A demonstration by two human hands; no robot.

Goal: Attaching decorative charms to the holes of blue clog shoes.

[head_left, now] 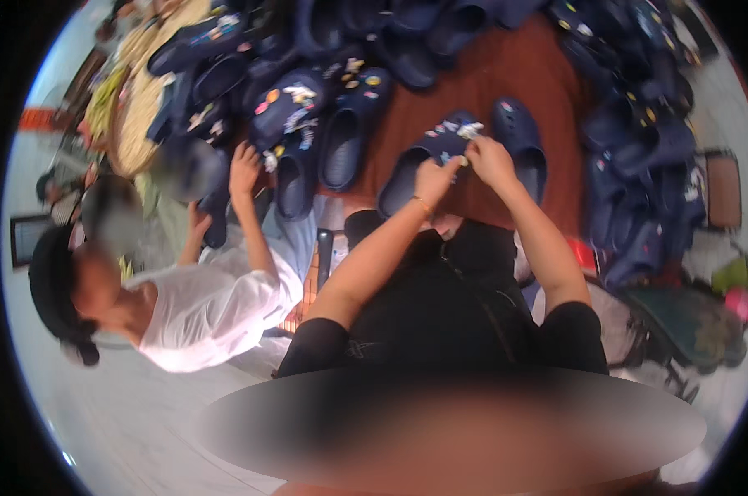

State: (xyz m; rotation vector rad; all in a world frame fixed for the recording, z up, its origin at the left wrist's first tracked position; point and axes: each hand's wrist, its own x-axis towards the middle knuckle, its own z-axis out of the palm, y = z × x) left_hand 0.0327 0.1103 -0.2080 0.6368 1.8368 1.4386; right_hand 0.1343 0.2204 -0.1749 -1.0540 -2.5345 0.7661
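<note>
Two hands: the left hand [434, 177] and the right hand [490, 159] meet over one dark blue clog [424, 161].
Clog: it lies on the red-brown mat [490, 74], just in front of the person, toe end pointing away. Small bright charms [461, 131] sit on its top.
Left hand: fingers are pinched together at the top of the clog. They seem to press on a tiny pale bit there, but it is too small to tell what it is. A thin band is on the wrist.
Right hand: fingers are curled and pinched too, touching the same spot on the clog. I cannot tell if it holds anything of its own.
Second clog [523, 145]: it lies just beside the first one, on the right, with a plain top.
Clog pile [638, 124]: many more dark blue clogs lie all around the mat, at the top and on both sides. Some have bright charms.
Other person: someone in a white shirt [209, 310] sits to the left. Their hand [243, 169] rests on another clog [295, 178].
Floor [118, 413]: pale and smooth, below that person.
</note>
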